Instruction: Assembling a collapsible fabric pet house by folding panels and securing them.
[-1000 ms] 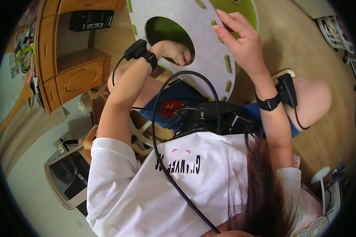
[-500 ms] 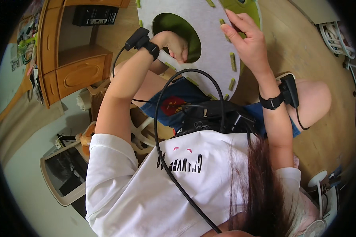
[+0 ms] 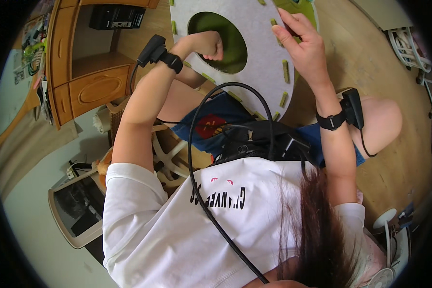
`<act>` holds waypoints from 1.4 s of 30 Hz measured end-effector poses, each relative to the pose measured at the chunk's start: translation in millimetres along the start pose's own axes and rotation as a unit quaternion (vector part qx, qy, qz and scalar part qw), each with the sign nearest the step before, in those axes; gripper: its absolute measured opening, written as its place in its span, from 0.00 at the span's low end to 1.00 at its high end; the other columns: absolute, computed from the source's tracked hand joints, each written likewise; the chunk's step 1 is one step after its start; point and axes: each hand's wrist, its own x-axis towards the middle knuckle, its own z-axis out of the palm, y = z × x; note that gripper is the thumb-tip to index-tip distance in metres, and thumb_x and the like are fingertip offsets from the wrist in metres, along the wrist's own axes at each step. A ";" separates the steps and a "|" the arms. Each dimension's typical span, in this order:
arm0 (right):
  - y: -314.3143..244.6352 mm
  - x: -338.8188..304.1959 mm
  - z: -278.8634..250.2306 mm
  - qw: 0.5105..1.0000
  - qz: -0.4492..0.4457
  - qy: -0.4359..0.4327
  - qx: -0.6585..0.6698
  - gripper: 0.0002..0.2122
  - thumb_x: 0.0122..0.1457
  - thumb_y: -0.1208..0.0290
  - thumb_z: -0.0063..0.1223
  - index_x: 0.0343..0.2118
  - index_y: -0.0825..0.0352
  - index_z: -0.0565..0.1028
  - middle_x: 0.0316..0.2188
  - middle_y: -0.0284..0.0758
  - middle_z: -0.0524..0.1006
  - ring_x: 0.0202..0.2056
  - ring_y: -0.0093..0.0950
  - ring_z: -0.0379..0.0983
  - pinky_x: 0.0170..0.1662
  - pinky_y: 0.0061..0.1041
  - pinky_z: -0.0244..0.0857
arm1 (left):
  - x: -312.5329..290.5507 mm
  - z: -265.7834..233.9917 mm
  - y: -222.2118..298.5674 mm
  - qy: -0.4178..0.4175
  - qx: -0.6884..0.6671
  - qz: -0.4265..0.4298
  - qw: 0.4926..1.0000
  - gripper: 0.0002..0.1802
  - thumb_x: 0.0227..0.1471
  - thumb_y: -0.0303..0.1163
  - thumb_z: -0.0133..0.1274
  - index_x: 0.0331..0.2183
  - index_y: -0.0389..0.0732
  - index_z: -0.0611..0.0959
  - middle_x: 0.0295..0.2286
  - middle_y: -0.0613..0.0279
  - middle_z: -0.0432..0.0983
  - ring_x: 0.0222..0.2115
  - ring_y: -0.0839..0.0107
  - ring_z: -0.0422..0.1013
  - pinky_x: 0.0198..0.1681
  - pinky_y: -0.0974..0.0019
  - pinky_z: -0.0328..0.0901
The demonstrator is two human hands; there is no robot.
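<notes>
A pale grey, felt-like panel (image 3: 266, 53) with a round opening stands tilted before my lap. Short olive-green tabs (image 3: 286, 71) stick out along its rim, and dark green material (image 3: 233, 45) shows through the opening. My left hand (image 3: 209, 45) is at the opening's left side, its fingers curled in; whatever it may grip is hidden. At the panel's upper right edge, my right hand (image 3: 303, 45) pinches the rim between thumb and fingers, close to one tab. Behind that edge, part of a brighter green piece (image 3: 308, 10) can be seen.
A wooden cabinet (image 3: 98, 86) with a black box (image 3: 117, 18) on its shelf stands at the left. A black cable (image 3: 192, 158) loops over my shirt toward a black bag (image 3: 254, 139) on my lap. A white rack (image 3: 408, 50) is at the far right.
My left hand has moved up and left from the opening's lower edge, and its fingers have curled in. The panel has shifted slightly right, with my right hand still on its rim.
</notes>
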 end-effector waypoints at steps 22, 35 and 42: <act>-17.2 2.7 -4.2 0.999 -0.013 0.013 -0.028 0.13 0.49 0.78 0.52 0.40 0.74 0.71 0.25 0.34 0.68 0.24 0.22 0.64 0.27 0.17 0.59 | 4.1 -9.0 -23.9 -0.003 0.402 -0.054 0.914 0.04 0.33 0.24 0.52 0.20 0.38 0.81 0.22 0.55 0.75 0.28 0.57 0.71 0.29 0.61 0.64; -15.1 1.8 -3.0 1.000 -0.005 0.018 -0.004 0.14 0.49 0.77 0.52 0.40 0.74 0.71 0.25 0.34 0.68 0.24 0.22 0.64 0.28 0.17 0.60 | -12.0 12.2 2.6 0.081 0.101 0.091 0.987 0.09 0.38 0.26 0.56 0.28 0.37 0.82 0.23 0.62 0.77 0.24 0.72 0.71 0.30 0.71 0.66; 14.7 -1.3 2.6 0.999 -0.026 0.032 0.013 0.15 0.51 0.68 0.54 0.40 0.70 0.71 0.25 0.31 0.69 0.23 0.19 0.64 0.28 0.16 0.59 | -6.6 25.3 -3.6 0.026 -0.047 0.078 0.996 0.08 0.40 0.28 0.57 0.27 0.34 0.81 0.24 0.62 0.76 0.27 0.74 0.70 0.33 0.73 0.64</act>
